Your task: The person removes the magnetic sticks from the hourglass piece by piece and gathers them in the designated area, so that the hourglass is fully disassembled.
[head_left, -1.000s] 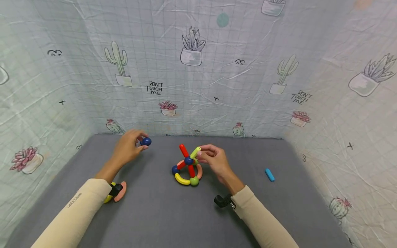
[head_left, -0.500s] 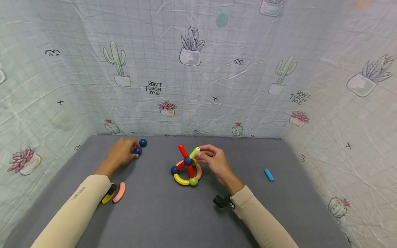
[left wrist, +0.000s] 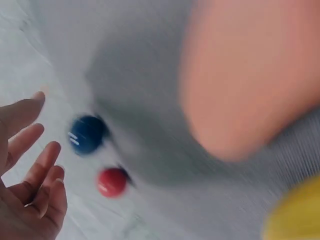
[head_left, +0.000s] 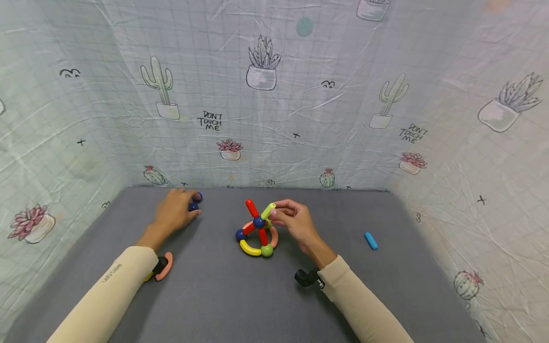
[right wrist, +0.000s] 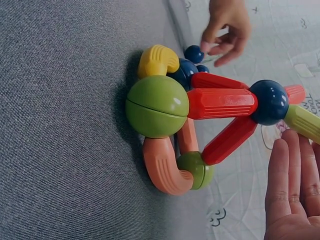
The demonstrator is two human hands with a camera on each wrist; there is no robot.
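Note:
My left hand (head_left: 173, 209) is at the back left, fingers and thumb spread around a near blue ball (head_left: 193, 206); its fingertips overlap a farther blue ball (head_left: 198, 197). In the left wrist view, this hand (left wrist: 32, 180) stands apart from a blue ball (left wrist: 86, 134) and a red ball (left wrist: 112, 182) on the table. My right hand (head_left: 298, 224) pinches a lime-green stick (head_left: 268, 211) between thumb and fingers. That stick joins the top blue ball (right wrist: 269, 102) of a ball-and-stick structure with red straight sticks (right wrist: 222, 103), curved sticks and green balls (right wrist: 157, 106).
A yellow curved stick (left wrist: 295, 212) and a pink curved stick (head_left: 165, 267) lie by my left forearm. A light-blue stick (head_left: 371, 241) lies to the right. A printed cloth (head_left: 274, 119) rises behind the grey table (head_left: 223, 305).
My left hand drew back left with a blue ball, then moved slightly right again and its fingers spread. The near blue ball shifted slightly right. My right hand kept its pinch.

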